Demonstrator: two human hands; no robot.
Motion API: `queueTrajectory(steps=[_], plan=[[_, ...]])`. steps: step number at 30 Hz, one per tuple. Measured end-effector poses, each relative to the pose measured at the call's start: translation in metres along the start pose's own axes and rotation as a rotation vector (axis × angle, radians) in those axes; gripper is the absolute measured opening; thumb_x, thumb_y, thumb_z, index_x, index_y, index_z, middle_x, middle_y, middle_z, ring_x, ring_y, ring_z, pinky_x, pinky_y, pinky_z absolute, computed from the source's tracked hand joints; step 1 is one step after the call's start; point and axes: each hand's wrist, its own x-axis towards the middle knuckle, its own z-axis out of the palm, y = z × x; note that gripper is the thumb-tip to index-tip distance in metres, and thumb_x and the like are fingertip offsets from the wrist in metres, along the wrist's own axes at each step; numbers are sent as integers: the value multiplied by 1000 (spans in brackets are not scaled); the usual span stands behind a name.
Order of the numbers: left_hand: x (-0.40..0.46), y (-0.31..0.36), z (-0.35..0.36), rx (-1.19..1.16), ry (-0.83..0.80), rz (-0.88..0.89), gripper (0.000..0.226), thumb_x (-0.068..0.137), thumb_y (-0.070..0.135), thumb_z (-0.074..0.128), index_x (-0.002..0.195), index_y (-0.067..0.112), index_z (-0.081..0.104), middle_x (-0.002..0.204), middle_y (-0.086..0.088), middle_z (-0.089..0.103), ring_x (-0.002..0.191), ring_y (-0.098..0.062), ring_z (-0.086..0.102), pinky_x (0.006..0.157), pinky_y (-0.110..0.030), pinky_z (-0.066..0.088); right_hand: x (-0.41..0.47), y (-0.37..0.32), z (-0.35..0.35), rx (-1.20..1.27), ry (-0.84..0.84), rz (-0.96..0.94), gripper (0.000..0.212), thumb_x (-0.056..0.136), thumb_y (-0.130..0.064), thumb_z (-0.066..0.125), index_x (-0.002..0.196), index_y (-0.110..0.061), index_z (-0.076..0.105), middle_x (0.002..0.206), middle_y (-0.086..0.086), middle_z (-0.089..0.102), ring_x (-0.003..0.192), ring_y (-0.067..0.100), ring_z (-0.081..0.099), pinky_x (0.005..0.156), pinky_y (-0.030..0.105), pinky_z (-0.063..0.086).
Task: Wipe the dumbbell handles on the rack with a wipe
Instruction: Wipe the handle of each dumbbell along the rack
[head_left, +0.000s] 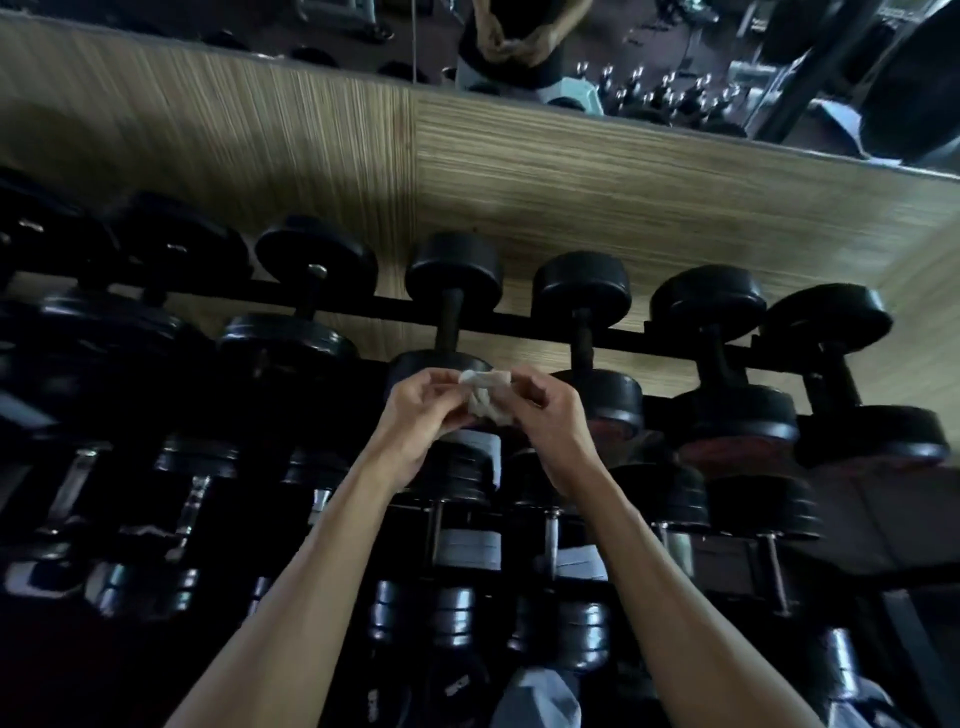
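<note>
A crumpled white wipe (483, 397) is held between both hands in front of the rack. My left hand (418, 415) pinches its left side and my right hand (548, 415) pinches its right side. Just behind the wipe stands a black dumbbell (453, 267) on the top tier, its dark handle (448, 325) showing above my fingers. More black dumbbells line the top rail (665, 338) to both sides, such as one (582, 291) to the right. Neither hand touches a dumbbell handle.
Lower tiers hold several dumbbells with chrome handles (70, 488) and stacked plates (467, 545). A wood-grain wall panel (571, 176) backs the rack, and a mirror (519, 47) above it reflects a person and gym gear.
</note>
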Motion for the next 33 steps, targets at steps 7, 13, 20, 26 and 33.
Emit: queueTrajectory(steps=[7, 13, 20, 26, 33], plan=[[-1, 16, -23, 119, -17, -110, 30, 91, 27, 71, 110, 5, 65, 104, -15, 73, 92, -25, 73, 86, -37, 60, -10, 0, 34, -189, 310, -40, 9, 87, -13, 75, 96, -12, 76, 88, 4, 74, 85, 24, 70, 77, 38, 59], [9, 22, -3, 219, 51, -37, 22, 85, 3, 74, 105, 8, 65, 99, -13, 72, 77, -17, 74, 67, -26, 59, -2, 1, 27, -117, 410, 8, 12, 87, -10, 74, 95, -19, 75, 88, 0, 75, 87, 22, 72, 82, 42, 60], [52, 20, 26, 422, 100, 120, 20, 86, 6, 73, 101, 18, 68, 96, 1, 73, 88, -11, 71, 66, -23, 59, 43, 9, -4, -43, 322, 55, 9, 87, -14, 76, 96, -14, 75, 87, 7, 76, 86, 28, 73, 81, 48, 61], [82, 14, 46, 437, 110, 211, 40, 87, -1, 69, 121, 14, 54, 95, 2, 75, 92, -4, 70, 83, -17, 54, 83, 1, -31, 145, 57, 139, 18, 93, -25, 72, 93, -8, 76, 86, 10, 76, 86, 25, 74, 82, 38, 60], [99, 6, 23, 378, 192, 297, 43, 90, 0, 65, 126, 15, 48, 106, -3, 72, 97, -12, 71, 87, -24, 56, 122, 20, -26, 156, 108, 230, 13, 94, -13, 69, 84, -15, 77, 83, 8, 75, 80, 21, 71, 79, 37, 59]])
